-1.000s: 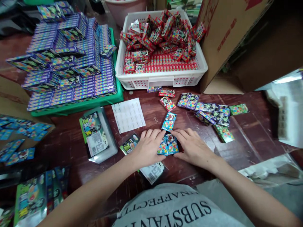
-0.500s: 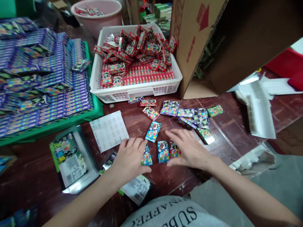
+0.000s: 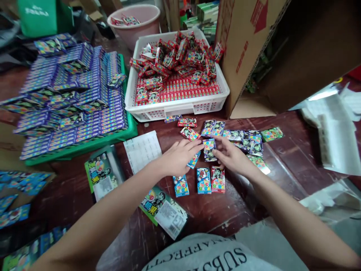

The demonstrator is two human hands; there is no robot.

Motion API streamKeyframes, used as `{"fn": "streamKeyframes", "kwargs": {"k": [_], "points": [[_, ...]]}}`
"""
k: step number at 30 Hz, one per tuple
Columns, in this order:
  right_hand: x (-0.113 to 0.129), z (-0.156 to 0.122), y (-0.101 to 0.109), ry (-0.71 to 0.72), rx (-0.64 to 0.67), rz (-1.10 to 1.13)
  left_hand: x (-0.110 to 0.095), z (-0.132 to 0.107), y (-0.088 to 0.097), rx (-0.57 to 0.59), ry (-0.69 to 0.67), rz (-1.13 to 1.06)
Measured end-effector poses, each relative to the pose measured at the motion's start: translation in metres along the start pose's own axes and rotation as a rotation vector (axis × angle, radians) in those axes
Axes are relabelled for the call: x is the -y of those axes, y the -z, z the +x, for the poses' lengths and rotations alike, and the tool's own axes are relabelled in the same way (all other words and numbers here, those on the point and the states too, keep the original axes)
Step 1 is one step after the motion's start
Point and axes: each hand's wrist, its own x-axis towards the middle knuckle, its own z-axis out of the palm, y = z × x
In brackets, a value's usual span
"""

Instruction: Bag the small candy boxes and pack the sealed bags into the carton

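Observation:
My right hand [image 3: 232,156] grips a small purple candy box [image 3: 209,149] between thumb and fingers. My left hand [image 3: 180,156] stretches its fingers over a blue candy box [image 3: 194,160], partly hiding it, with the fingertips close to the purple box's left edge. Nearer to me lie another blue box [image 3: 181,186], a third blue box [image 3: 203,180] and a red box [image 3: 218,179], the last two side by side. Several purple boxes [image 3: 252,142] lie beyond my right hand, with a green box [image 3: 272,134] at their right end.
A white basket [image 3: 177,110] heaped with red boxes stands at the back, beside a tall cardboard carton [image 3: 239,56]. On the left is a green tray [image 3: 131,126] of purple boxes. A label sheet [image 3: 142,150] and printed clear packages [image 3: 166,214] lie near my left arm.
My left hand has moved away from me and right, uncovering the near blue box. My right hand has shifted off the red box and now holds a purple box. The view has turned left.

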Motion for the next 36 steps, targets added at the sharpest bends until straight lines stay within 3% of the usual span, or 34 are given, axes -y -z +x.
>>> {"fn": "streamKeyframes", "kwargs": {"k": [2,5,9,15,18,24,26,29,33,36], "points": [[-0.002,0.006,-0.004,-0.083,0.04,0.162,0.004,0.008,-0.003,0.035,0.003,-0.006],[-0.006,0.009,-0.006,-0.117,0.02,0.269,0.006,0.006,-0.011,-0.038,0.126,0.004],[-0.005,0.015,-0.025,-0.046,-0.089,0.209,0.004,-0.007,-0.023,-0.153,0.305,0.022],[0.0,0.023,-0.058,0.176,-0.265,-0.021,-0.001,-0.015,-0.031,-0.194,0.506,0.045],[0.001,0.023,-0.049,0.342,-0.162,-0.175,0.0,-0.017,-0.033,-0.2,0.503,0.019],[0.018,0.025,-0.004,0.65,0.194,-0.733,0.005,-0.02,-0.035,-0.193,0.457,0.008],[0.024,0.034,0.012,0.62,0.117,-0.774,0.008,-0.02,-0.032,-0.185,0.455,0.006],[0.028,0.061,0.03,0.427,-0.114,-0.862,0.007,-0.019,-0.024,-0.177,0.468,-0.008],[0.03,0.087,0.038,0.211,-0.037,-0.972,-0.015,-0.02,-0.016,-0.202,0.346,-0.022],[0.033,0.069,0.029,0.259,-0.144,-0.882,-0.041,-0.021,-0.024,-0.164,0.15,-0.068]]}}
